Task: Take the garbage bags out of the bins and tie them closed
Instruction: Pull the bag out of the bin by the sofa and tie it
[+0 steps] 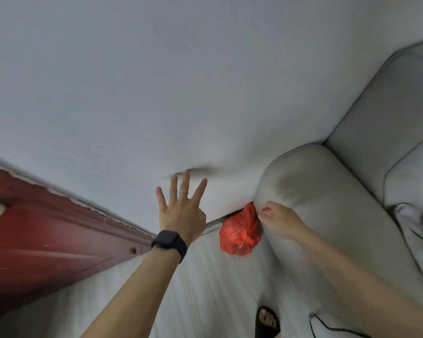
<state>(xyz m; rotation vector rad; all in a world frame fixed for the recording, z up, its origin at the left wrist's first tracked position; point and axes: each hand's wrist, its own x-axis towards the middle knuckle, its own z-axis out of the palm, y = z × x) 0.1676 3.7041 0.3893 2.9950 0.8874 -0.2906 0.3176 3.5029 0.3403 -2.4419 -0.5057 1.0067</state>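
A small red garbage bag (239, 230), knotted at its front, sits low in the gap between the wall and the sofa arm. My right hand (277, 219) reaches down beside the sofa arm, and its curled fingers pinch the bag's upper edge. My left hand (181, 211), with a black watch and a ring, is spread wide with straight fingers in front of the wall, left of the bag. No bin is in view.
A light grey sofa (352, 191) fills the right side, its arm against the bag. A dark red door (47, 240) stands at the left. Pale floor (205, 289) lies below, with my sandalled foot (266, 320) and a black cable (327, 325) on it.
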